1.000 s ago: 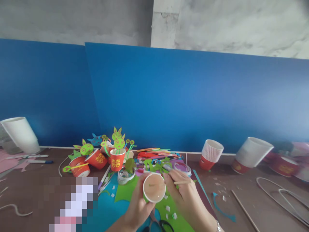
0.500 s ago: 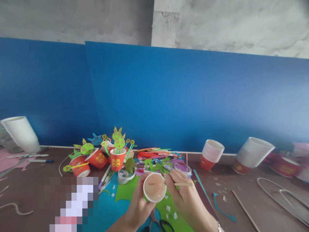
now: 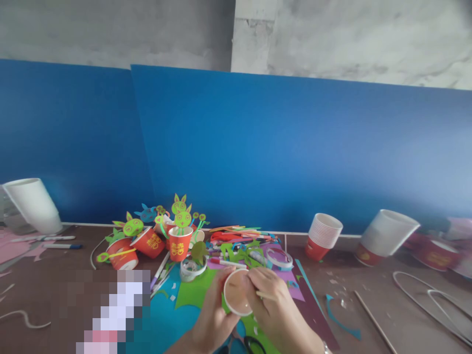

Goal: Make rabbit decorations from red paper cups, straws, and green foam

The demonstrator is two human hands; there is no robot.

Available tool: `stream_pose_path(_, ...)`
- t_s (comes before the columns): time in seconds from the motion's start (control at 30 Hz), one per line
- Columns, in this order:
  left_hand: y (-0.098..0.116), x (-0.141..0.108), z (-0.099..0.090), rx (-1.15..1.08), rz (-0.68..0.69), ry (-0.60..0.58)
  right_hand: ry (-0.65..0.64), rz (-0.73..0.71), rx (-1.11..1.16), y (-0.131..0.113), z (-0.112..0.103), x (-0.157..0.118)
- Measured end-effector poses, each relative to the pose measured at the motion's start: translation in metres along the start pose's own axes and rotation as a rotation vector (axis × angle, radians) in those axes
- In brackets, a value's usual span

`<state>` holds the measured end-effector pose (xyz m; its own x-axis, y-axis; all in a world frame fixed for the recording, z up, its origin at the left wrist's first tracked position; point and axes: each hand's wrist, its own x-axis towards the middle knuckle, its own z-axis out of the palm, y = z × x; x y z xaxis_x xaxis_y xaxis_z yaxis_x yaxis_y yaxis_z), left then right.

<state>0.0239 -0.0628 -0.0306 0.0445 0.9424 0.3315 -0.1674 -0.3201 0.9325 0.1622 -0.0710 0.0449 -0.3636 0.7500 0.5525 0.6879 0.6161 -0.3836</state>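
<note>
"Left hand?"
"One, curled, clasping paper cup at nine o'clock; cup at view's six o'clock."
"Right hand?"
"One, bent over three o'clock rim, grasping thin stick."

The left forearm and right forearm come up from the bottom edge and slant inward. The left hand is curved in a grip, thumb low and angled toward the right hand, fingers reaching forward. The right hand is close beside it, back turned up, fingers bent and drawn together with the thumb in a pinch, pointing forward and left. The fingertips of the right hand are partly hidden.
</note>
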Motion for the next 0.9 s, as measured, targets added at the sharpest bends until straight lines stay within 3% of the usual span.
stream_pose_path(0.13,-0.003,0.001,0.001,0.025,-0.034,0.015,-0.052,0.031,-0.012,-0.007,-0.001,-0.001)
stream_pose_path(0.23,-0.006,0.003,0.002,0.041,-0.057,0.018,0.074,0.08,0.017,-0.007,-0.01,0.0)
stream_pose_path(0.37,-0.016,0.003,0.0,0.15,0.004,-0.056,0.206,-0.054,0.079,-0.003,-0.012,0.0)
stream_pose_path(0.53,-0.026,-0.002,-0.003,0.156,0.029,-0.066,0.108,-0.121,-0.012,0.002,0.0,0.0)
stream_pose_path(0.67,-0.017,0.0,-0.001,0.083,-0.03,-0.072,0.112,-0.129,-0.006,0.0,-0.004,-0.002)
stream_pose_path(0.8,-0.003,0.005,0.003,0.003,-0.049,-0.137,0.193,-0.184,0.034,-0.004,-0.011,-0.003)
stream_pose_path(0.9,-0.005,0.004,0.003,-0.028,-0.072,-0.11,0.257,-0.194,0.082,-0.005,-0.018,-0.004)
